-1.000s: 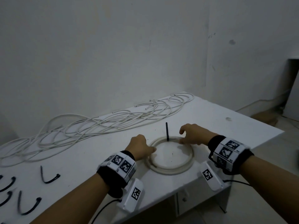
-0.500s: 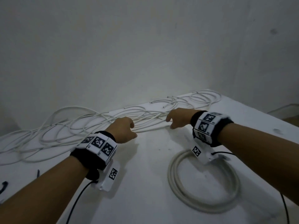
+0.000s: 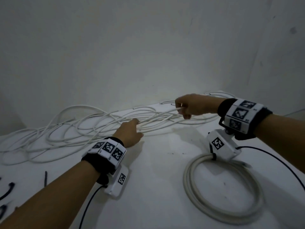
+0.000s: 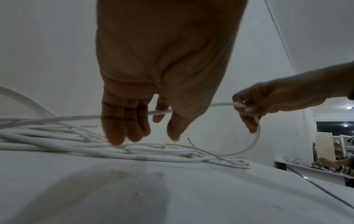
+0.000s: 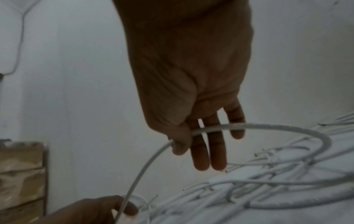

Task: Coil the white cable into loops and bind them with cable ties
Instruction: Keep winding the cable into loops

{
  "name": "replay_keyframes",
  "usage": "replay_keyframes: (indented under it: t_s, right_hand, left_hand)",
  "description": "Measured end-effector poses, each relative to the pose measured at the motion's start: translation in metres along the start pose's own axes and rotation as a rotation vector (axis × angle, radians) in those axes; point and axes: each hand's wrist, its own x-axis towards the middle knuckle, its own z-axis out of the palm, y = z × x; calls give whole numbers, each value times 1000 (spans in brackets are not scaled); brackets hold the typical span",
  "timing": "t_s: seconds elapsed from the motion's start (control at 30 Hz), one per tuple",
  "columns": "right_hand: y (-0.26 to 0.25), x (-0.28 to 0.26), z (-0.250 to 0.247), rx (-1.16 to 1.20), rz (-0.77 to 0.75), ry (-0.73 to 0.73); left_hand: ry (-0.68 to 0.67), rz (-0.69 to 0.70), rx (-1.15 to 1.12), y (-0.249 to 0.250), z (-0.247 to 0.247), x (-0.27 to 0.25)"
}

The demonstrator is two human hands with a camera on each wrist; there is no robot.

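A loose tangle of white cable (image 3: 82, 128) lies along the wall on the white table (image 3: 156, 187). My right hand (image 3: 180, 111) pinches one strand (image 5: 249, 125) between thumb and forefinger and holds it above the pile. The strand curves back down into the tangle and also runs left past my left hand (image 3: 137, 129). In the left wrist view that hand's fingers (image 4: 124, 133) hang fairly straight, with the tips touching the pile (image 4: 153, 151). A finished coil (image 3: 221, 189) lies flat at the near right, below my right wrist.
Black cable ties (image 3: 6, 192) lie on the table's near left, one of them a straight tie (image 3: 45, 178). The wall stands just behind the cable pile. A black lead from the wrist camera (image 3: 272, 161) crosses the table by the coil.
Both hands left the coil and reached back to the loose pile. In the last half second my right hand has risen with a strand pinched in it, and my left hand has moved right.
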Motion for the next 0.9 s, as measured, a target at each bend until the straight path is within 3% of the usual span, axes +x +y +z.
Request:
replay_keyframes:
  t_s: [0.13,0.27,0.33,0.47,0.6,0.67,0.77,0.9]
  right_hand:
    - [-2,-26,-33,-51,-29,302]
    - [29,-52,-52,-294,193,316]
    - [43,-64,-58,-185,280,320]
    - [41,-81,-66,246,321,377]
    - [26,-97,-75,645,235,533]
    - [18,-104,-78,750,199,565]
    - [3,-111,-75,720,160,557]
    - [-13,-122,-69,528,186,491]
  left_hand:
    - [302,66,-168,23,-21,-5]
    - [523,82,-314,40,-62,-14]
    - [577,92,-417,48,-82,-20]
    - [639,150,-546,70,-106,-33]
    - [617,194,-532,88,-114,-49]
    - [552,177,-669,96,-117,-54]
    - [372,25,-1003,108,-123,-64]
    - [152,-133,-1229,100,-129,-74]
